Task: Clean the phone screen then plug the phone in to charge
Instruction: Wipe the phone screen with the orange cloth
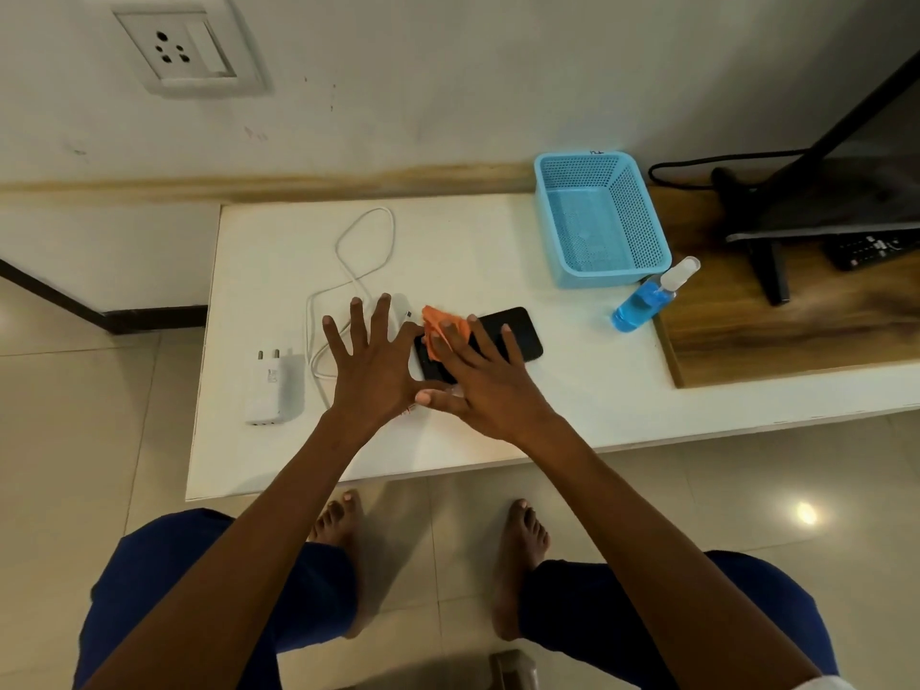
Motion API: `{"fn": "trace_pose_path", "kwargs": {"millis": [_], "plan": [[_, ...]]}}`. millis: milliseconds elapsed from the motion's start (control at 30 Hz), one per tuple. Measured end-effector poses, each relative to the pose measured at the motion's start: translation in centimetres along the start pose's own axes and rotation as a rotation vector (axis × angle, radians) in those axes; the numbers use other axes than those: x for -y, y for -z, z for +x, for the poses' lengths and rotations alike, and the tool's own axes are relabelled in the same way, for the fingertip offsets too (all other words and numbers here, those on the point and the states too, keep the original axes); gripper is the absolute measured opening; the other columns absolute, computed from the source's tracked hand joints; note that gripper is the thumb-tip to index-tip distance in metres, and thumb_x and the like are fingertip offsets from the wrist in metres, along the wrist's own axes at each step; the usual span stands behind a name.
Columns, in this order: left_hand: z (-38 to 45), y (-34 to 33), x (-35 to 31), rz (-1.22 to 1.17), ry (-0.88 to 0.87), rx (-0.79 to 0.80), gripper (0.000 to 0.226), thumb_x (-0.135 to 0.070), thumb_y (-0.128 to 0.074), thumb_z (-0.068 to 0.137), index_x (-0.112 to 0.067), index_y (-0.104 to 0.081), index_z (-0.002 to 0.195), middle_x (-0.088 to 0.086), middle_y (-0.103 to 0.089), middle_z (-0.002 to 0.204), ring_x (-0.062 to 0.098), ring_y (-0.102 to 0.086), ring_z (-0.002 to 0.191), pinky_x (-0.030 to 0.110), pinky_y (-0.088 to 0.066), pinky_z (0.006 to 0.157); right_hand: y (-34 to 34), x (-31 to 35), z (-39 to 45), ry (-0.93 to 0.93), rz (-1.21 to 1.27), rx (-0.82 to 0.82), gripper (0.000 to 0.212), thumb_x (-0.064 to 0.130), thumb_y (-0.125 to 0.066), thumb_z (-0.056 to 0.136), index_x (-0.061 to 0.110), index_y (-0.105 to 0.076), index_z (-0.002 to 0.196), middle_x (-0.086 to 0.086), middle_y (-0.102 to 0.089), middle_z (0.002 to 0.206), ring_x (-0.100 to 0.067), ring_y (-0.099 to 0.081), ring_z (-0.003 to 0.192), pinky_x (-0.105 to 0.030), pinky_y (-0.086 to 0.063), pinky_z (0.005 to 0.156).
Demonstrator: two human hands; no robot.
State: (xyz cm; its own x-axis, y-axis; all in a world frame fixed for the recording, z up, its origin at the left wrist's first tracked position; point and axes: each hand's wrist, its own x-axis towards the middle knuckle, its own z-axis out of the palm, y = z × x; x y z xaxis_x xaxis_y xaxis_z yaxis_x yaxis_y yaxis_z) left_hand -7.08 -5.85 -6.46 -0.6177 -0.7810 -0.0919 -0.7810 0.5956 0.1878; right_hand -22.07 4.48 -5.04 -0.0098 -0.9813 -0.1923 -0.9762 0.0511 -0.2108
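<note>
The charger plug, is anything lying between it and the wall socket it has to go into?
Nothing visible blocks it. The charger plug lies on the white table near its left edge, prongs pointing toward the wall. The wall socket is above, empty, with only bare tabletop and wall between. Its cable loops off to the right.

A home living room, by the look of it. A low white surface (498,231) stands against a painted wall bearing a power socket (191,49) at 11 o'clock. At 2 o'clock a television (846,191) on its stand sits beside a remote control (868,249). Glossy floor tiles (74,390) and bare feet (520,565) show at 6 o'clock.
</note>
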Motion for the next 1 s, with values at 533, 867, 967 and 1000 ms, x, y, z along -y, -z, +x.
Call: {"fn": "trace_pose_path", "kwargs": {"millis": [533,867,967,1000], "plan": [[1.2,0.7,-0.4,0.111,-0.030,-0.011,0.093,-0.087,-0.058,0.062,-0.032,-0.048,0.136,0.013,-0.005,0.165,0.044,0.008,0.150,0.064,0.022,0.108,2.7,-4.7,-3.8,-0.176,0.015,-0.088,0.081,0.078,-0.004,0.087,0.039,-0.023,0.154,0.020,0.001,0.159,-0.024,-0.007,0.154,-0.054,-0.010,0.123],[1.8,1.4,-0.9,-0.251,-0.128,-0.090,0.078,-0.072,-0.062,0.078,-0.031,-0.043,0.143,0.005,-0.005,0.166,0.031,0.007,0.152,0.048,0.012,0.117,5.9,-4.6,-2.8,-0.234,1.128,-0.239,0.033,0.045,-0.056,0.096,0.048,-0.060,0.129,0.026,-0.065,0.125,0.003,-0.053,0.125,-0.018,-0.038,0.110],[1.8,2.3,-2.0,-0.471,-0.179,-0.230,0.043,-0.044,-0.061,0.094,-0.028,-0.055,0.133,-0.002,-0.040,0.154,0.022,-0.028,0.147,0.042,-0.018,0.122,6.4,-5.5,-2.8,-0.387,1.462,-0.265,0.038,0.035,-0.059,0.082,0.028,-0.070,0.118,0.003,-0.069,0.125,-0.016,-0.062,0.120,-0.036,-0.049,0.098],[1.7,2.7,-2.5,-0.573,-0.173,-0.245,0.035,-0.038,-0.060,0.096,-0.028,-0.058,0.130,-0.008,-0.050,0.145,0.014,-0.040,0.139,0.036,-0.030,0.117,6.4,-5.8,-2.8,-0.443,1.509,-0.283,0.044,0.030,-0.058,0.075,0.026,-0.069,0.117,-0.002,-0.070,0.123,-0.021,-0.064,0.117,-0.037,-0.050,0.093]]}}
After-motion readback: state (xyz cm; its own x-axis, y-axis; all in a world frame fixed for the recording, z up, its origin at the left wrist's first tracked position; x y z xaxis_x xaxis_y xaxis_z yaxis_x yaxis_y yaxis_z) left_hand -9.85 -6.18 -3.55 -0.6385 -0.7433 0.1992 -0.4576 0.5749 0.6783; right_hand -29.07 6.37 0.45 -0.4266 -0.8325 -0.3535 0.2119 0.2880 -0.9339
